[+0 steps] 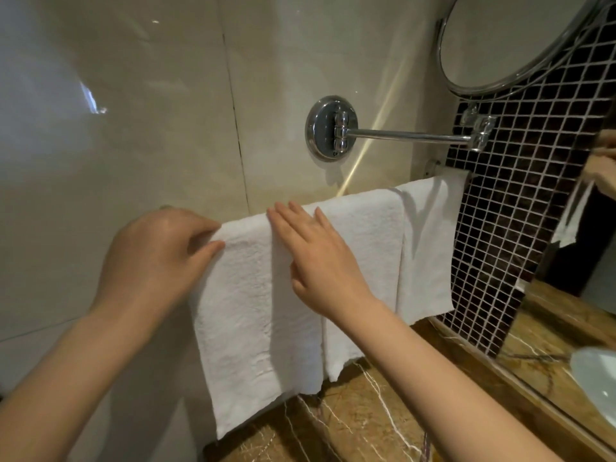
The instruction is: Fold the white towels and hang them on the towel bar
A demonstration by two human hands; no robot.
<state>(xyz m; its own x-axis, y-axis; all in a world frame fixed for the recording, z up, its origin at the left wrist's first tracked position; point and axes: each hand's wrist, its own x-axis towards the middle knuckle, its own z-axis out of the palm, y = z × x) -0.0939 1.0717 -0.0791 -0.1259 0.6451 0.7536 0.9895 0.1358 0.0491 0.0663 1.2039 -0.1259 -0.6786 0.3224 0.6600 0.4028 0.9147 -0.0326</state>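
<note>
Three white terry towels hang side by side, folded over the towel bar [433,167]. The bar is almost fully covered, with only its end bracket showing at the wall on the right.

The nearest towel [253,311] has thick, nubbly pile and hangs as a long rectangle; its lower corner reaches down to the counter edge. The middle towel [363,248] has the same pile and is partly overlapped by the nearest one. The far towel [430,245] looks smoother and thinner and has a slightly wavy bottom hem.

The left hand [156,258] has curled fingers, with thumb and forefinger pinching the top left edge of the nearest towel where it folds over the bar. The right hand [320,258] lies flat with straight, slightly spread fingers. Its palm presses the front face of the nearest towel near that towel's right edge, and the fingertips reach up to the fold line. The nearest towel's top edge spans between the two hands.

Other things in view:
- wall [133,111]: glossy cream tile with a dark grout seam
- wall plate [328,128]: round, chrome
- arm [410,136]: thin chrome rod running right from the plate
- mirror [520,41]: round, chrome-rimmed, at top right
- mosaic [500,228]: small dark square tiles with pale grout
- counter [360,411]: polished brown marble with white veins, below the towels
</note>
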